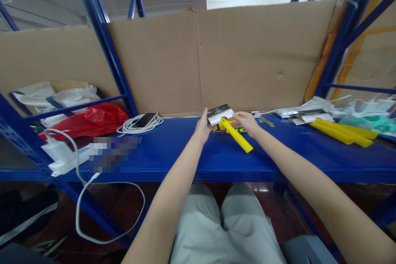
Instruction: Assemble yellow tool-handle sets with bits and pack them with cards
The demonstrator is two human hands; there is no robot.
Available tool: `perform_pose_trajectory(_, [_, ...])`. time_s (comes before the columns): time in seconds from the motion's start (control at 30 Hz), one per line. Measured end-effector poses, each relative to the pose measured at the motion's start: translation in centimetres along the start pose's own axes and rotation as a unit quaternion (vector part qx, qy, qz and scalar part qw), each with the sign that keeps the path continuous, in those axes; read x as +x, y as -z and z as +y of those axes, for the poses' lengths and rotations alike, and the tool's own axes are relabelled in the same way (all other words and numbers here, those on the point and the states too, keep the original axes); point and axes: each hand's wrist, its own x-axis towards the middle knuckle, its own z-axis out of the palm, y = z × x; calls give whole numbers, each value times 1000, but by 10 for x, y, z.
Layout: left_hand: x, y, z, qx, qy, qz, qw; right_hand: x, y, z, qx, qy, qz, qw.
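A black-and-white printed card (220, 114) is held up over the blue shelf, with a yellow tube-like piece (238, 136) sticking out from it toward me. My left hand (203, 126) grips the card's left edge, thumb up. At its right side my right hand (246, 122) is closed on the card near the top of the yellow piece. Beneath the hands, a flat item with black and yellow print (230, 128) is partly hidden.
On the blue shelf (173, 152), a phone (145, 120) rests on a coiled white cable, left of my hands. A power strip (66, 166) and red bag (93, 119) are farther left. More carded yellow pieces (340, 132) lie at right. Cardboard (241, 57) stands behind.
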Motion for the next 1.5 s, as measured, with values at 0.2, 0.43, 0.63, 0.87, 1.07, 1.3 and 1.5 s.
perform_pose_trajectory(0.2, [-1,2,-6,24,-36,48,998,-4,-2,-4,-12,-25,-9,1000])
perform_pose_trajectory(0.43, [5,7,-7,8,-49,105,993,-6,-6,-1,-64,-42,-66,995])
perform_pose_trajectory(0.63, [4,7,-5,-5,-51,112,992,-6,-8,12,-58,-25,-159,985])
perform_pose_trajectory(0.87, [0,4,-3,21,-48,131,990,-7,-6,11,-130,-8,-171,977])
perform_pose_trajectory(1.07, [0,4,-4,40,-49,130,990,-8,-8,7,-265,61,-188,944])
perform_pose_trajectory(1.3, [4,5,-5,48,-47,96,993,-10,-8,7,-393,128,-205,887])
perform_pose_trajectory(1.5, [2,3,-4,90,-40,64,993,-8,-6,2,-458,188,-196,846])
